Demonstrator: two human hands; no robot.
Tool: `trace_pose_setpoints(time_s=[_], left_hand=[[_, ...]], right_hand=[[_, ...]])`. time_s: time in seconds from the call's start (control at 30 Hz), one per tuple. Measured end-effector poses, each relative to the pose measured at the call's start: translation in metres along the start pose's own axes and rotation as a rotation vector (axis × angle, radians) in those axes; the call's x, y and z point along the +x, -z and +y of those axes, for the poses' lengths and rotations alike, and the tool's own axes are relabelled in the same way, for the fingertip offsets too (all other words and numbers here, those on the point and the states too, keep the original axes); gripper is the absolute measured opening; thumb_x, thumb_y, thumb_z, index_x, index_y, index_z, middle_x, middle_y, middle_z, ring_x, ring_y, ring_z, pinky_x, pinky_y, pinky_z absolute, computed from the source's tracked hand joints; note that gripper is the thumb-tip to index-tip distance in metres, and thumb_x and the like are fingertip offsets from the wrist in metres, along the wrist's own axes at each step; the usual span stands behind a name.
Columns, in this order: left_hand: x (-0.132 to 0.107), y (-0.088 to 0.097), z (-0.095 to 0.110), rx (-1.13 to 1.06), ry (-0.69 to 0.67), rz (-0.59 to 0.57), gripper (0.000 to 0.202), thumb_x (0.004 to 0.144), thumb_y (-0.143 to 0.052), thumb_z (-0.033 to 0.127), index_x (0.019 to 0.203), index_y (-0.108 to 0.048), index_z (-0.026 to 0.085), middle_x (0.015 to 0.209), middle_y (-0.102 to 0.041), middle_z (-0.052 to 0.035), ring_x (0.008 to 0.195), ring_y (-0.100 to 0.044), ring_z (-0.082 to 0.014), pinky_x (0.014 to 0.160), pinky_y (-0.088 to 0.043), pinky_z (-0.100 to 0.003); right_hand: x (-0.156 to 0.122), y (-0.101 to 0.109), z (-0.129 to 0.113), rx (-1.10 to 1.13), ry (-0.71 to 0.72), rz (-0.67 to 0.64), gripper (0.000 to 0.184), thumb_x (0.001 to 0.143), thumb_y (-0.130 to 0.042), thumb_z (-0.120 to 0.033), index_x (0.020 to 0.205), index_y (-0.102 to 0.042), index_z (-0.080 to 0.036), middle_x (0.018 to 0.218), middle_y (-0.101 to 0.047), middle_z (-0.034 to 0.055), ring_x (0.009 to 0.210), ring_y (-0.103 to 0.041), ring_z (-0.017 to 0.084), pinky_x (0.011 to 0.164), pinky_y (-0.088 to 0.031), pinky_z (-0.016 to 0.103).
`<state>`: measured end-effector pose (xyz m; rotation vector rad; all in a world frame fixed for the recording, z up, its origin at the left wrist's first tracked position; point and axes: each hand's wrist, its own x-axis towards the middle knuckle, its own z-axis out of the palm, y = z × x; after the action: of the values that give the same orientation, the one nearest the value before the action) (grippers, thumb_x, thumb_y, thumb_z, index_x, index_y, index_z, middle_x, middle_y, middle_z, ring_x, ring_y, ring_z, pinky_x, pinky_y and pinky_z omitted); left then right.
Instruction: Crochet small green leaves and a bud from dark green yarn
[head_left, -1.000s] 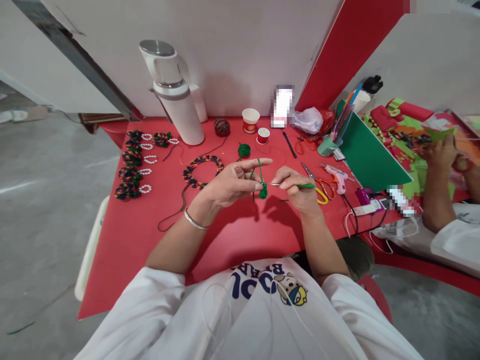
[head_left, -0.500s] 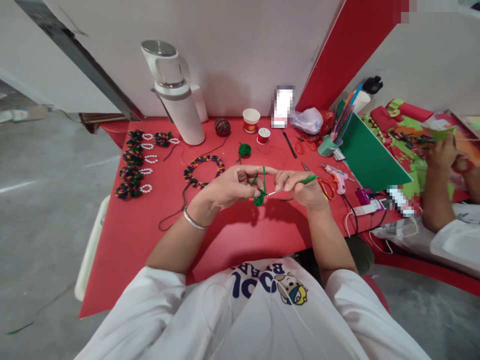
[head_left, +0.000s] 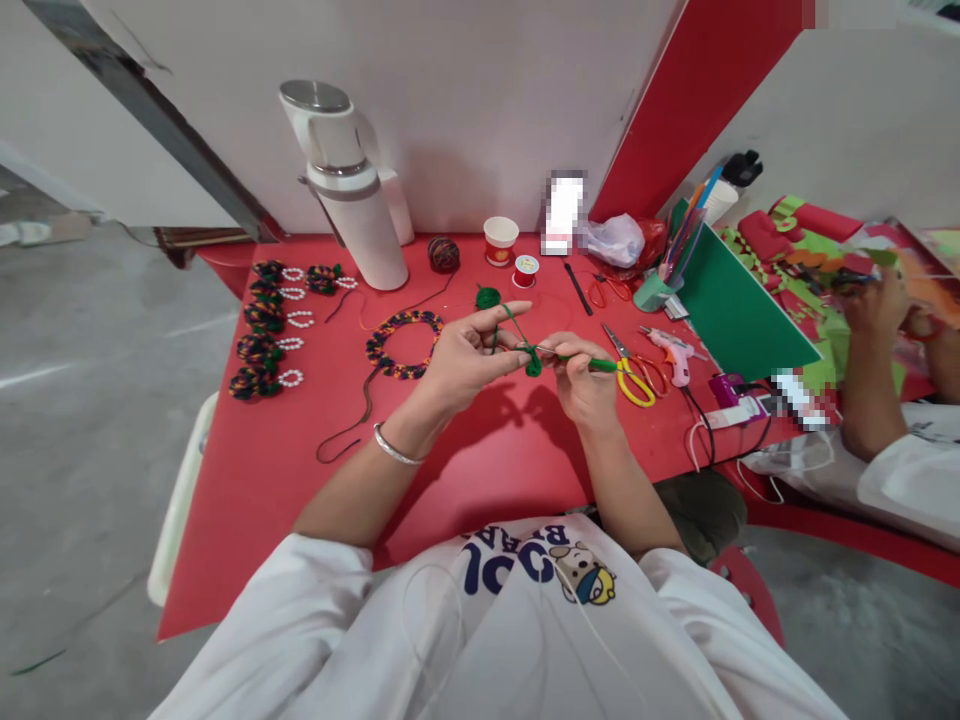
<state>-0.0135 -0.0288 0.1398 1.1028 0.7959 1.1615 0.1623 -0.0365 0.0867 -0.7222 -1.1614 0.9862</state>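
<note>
My left hand pinches a small green crochet piece between thumb and fingers, and green yarn runs over its raised index finger. In my right hand is a crochet hook with a green handle; its metal tip meets the piece at the stitches. Behind my left hand lies the green yarn ball. A multicoloured crocheted ring rests flat on the table, just left of my left hand. Yellow-handled scissors lie to the right of my right hand.
On the red table stand a white thermos, a paper cup and a thread spool. Crocheted pieces with bead loops line the left. A pink glue gun lies right. Beyond the green board another person's hands work.
My right hand has moved left and turned, bringing the hook closer to my left hand. My left index finger has risen, and the yellow scissors are now uncovered.
</note>
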Motion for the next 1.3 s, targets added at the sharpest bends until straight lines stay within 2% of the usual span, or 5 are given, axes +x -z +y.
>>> trace_pose_setpoints(time_s=[0.2, 0.47, 0.77, 1.03, 1.3], left_hand=[[-0.001, 0.005, 0.004, 0.029, 0.023, -0.018, 0.063, 0.066, -0.088, 0.015, 0.128, -0.076, 0.012, 0.07, -0.074, -0.0019, 0.052, -0.061, -0.0097, 0.046, -0.04, -0.02], [-0.001, 0.004, 0.006, 0.077, -0.001, -0.001, 0.064, 0.066, -0.089, 0.015, 0.129, -0.075, 0.012, 0.072, -0.076, -0.0031, 0.055, -0.062, -0.0107, 0.048, -0.042, -0.02], [0.0, 0.006, 0.005, 0.089, -0.034, 0.013, 0.062, 0.068, -0.088, 0.017, 0.128, -0.075, 0.012, 0.074, -0.076, -0.0033, 0.057, -0.064, -0.0108, 0.051, -0.046, -0.021], [-0.002, 0.004, 0.008, 0.106, -0.024, 0.009, 0.063, 0.067, -0.087, 0.016, 0.129, -0.074, 0.012, 0.072, -0.076, -0.0023, 0.056, -0.065, -0.0117, 0.049, -0.047, -0.02], [-0.001, 0.006, 0.007, 0.102, -0.017, -0.012, 0.066, 0.069, -0.089, 0.02, 0.133, -0.072, 0.01, 0.074, -0.077, -0.0043, 0.057, -0.064, -0.012, 0.049, -0.046, -0.021]], right_hand=[[0.006, 0.021, -0.005, -0.063, 0.056, -0.147, 0.031, 0.085, -0.078, -0.064, 0.085, -0.08, -0.032, 0.088, -0.077, 0.0012, 0.084, -0.071, 0.02, 0.083, -0.061, 0.041], [0.013, 0.023, -0.023, -0.197, 0.12, -0.23, 0.03, 0.09, -0.073, -0.062, 0.087, -0.082, -0.033, 0.091, -0.081, 0.0028, 0.092, -0.073, 0.025, 0.09, -0.061, 0.049], [0.011, 0.022, -0.026, -0.212, 0.147, -0.259, 0.028, 0.093, -0.07, -0.059, 0.093, -0.082, -0.034, 0.108, -0.084, 0.0036, 0.105, -0.076, 0.026, 0.095, -0.061, 0.05], [0.013, 0.025, -0.023, -0.202, 0.17, -0.309, 0.026, 0.095, -0.07, -0.057, 0.093, -0.081, -0.034, 0.107, -0.084, 0.0042, 0.102, -0.076, 0.027, 0.095, -0.06, 0.052], [0.009, 0.025, -0.021, -0.217, 0.158, -0.276, 0.028, 0.094, -0.069, -0.059, 0.094, -0.081, -0.034, 0.105, -0.082, 0.0037, 0.101, -0.076, 0.026, 0.094, -0.061, 0.05]])
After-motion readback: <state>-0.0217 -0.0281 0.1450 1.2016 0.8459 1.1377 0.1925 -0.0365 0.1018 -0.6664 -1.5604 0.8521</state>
